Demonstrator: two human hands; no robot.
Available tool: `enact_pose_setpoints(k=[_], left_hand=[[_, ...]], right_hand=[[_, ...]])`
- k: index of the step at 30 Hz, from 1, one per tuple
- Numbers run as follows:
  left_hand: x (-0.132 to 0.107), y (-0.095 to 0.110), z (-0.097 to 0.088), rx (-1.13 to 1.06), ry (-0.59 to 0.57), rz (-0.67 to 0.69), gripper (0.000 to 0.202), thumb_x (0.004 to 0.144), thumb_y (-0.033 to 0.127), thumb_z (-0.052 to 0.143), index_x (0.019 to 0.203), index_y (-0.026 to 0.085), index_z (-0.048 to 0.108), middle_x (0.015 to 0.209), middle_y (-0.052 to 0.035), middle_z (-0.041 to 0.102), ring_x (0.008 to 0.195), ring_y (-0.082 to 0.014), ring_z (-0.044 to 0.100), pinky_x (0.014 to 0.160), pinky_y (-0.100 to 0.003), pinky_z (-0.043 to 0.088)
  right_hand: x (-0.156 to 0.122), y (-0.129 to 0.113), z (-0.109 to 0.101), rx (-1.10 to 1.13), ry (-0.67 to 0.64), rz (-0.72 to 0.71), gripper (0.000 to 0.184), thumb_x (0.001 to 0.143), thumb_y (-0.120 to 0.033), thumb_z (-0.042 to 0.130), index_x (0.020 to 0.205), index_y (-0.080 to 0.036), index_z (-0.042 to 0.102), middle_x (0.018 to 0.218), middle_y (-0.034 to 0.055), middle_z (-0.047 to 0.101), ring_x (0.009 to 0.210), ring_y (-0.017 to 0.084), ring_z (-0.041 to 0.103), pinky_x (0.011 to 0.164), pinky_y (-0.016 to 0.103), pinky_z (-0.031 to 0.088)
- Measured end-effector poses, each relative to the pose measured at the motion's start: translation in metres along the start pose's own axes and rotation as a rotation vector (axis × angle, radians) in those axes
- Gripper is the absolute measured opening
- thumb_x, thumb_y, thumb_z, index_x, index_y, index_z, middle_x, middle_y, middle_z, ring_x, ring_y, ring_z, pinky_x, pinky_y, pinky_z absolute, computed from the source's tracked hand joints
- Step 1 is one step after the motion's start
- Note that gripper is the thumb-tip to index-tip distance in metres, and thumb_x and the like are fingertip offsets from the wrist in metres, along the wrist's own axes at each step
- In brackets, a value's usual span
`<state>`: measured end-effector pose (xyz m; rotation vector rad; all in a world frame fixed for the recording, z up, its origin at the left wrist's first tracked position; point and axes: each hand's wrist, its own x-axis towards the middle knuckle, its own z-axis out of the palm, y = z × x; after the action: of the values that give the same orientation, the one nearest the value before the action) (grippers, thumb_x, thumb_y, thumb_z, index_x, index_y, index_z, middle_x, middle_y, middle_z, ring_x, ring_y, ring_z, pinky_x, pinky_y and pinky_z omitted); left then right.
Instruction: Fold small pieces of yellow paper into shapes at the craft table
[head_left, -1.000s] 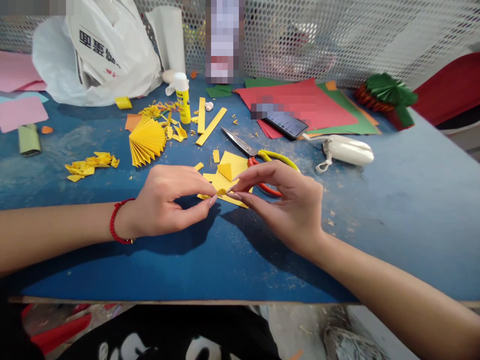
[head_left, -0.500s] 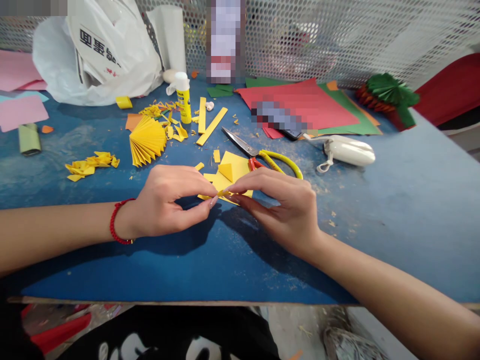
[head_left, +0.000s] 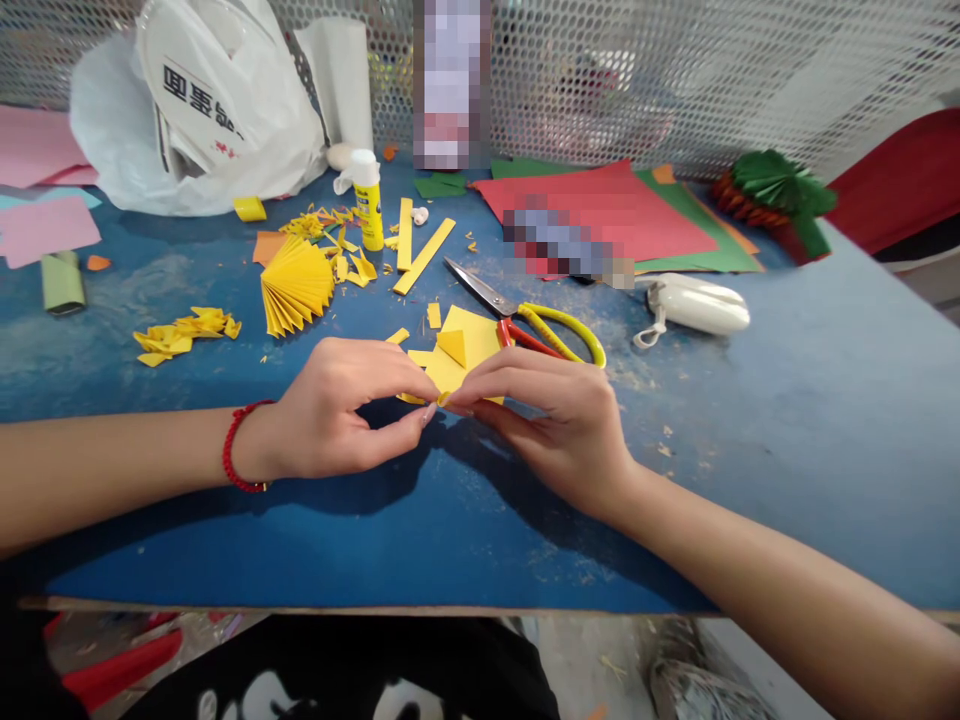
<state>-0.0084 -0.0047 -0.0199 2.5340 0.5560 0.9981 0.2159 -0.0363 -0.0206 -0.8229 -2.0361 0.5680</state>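
Head view shows the left hand (head_left: 341,410) and right hand (head_left: 555,420) meeting at bench (head_left: 787,420) centre, both pinched narrow on a small yellow paper piece (head_left: 441,397) held just above larger yellow paper sheets (head_left: 461,345). Scissors (head_left: 525,320) lie at 1 o'clock of the hands, a glue stick (head_left: 367,200) at 11 o'clock, a pleated yellow fan (head_left: 296,285) at 10 o'clock. Folding this well likely calls for aligned edges, steady fingertip pressure, then a sharp crease.
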Motion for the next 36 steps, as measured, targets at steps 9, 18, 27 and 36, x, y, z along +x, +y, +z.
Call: enact_pose_setpoints(k=[9,18,27,36], left_hand=[[0.002,0.002,-0.002,-0.011,0.043,-0.038,0.009,0.088,0.018,0.063,0.091,0.024,0.069,0.083,-0.0027,0.076,0.071,-0.0178,0.071,0.068,-0.031,0.058],[0.001,0.001,-0.003,-0.002,0.080,-0.105,0.008,0.086,0.020,0.064,0.087,0.024,0.071,0.082,-0.0009,0.077,0.071,-0.0164,0.071,0.070,-0.030,0.057],[0.002,0.000,-0.002,-0.006,0.062,-0.106,0.007,0.087,0.021,0.064,0.084,0.023,0.070,0.078,-0.0010,0.075,0.067,-0.0165,0.069,0.065,-0.029,0.056],[0.002,-0.001,-0.002,-0.010,0.026,-0.125,0.007,0.086,0.022,0.065,0.082,0.023,0.070,0.076,-0.0001,0.074,0.064,-0.0162,0.068,0.061,-0.028,0.054]], right_hand=[[-0.001,-0.006,0.003,-0.063,0.131,0.109,0.007,0.084,-0.018,0.074,0.085,-0.021,0.068,0.080,-0.0011,0.074,0.071,0.014,0.070,0.069,0.025,0.057],[-0.002,-0.007,0.007,-0.007,0.170,0.153,0.016,0.081,-0.006,0.069,0.082,-0.020,0.063,0.080,-0.0011,0.074,0.077,0.014,0.072,0.072,0.026,0.057],[-0.004,-0.005,0.008,0.038,0.166,0.125,0.018,0.083,-0.005,0.066,0.079,-0.021,0.059,0.083,-0.0010,0.075,0.079,0.014,0.073,0.073,0.026,0.059],[-0.003,-0.004,0.011,0.018,0.218,0.159,0.016,0.083,-0.011,0.071,0.078,-0.023,0.062,0.079,-0.0012,0.075,0.074,0.016,0.073,0.071,0.029,0.060]])
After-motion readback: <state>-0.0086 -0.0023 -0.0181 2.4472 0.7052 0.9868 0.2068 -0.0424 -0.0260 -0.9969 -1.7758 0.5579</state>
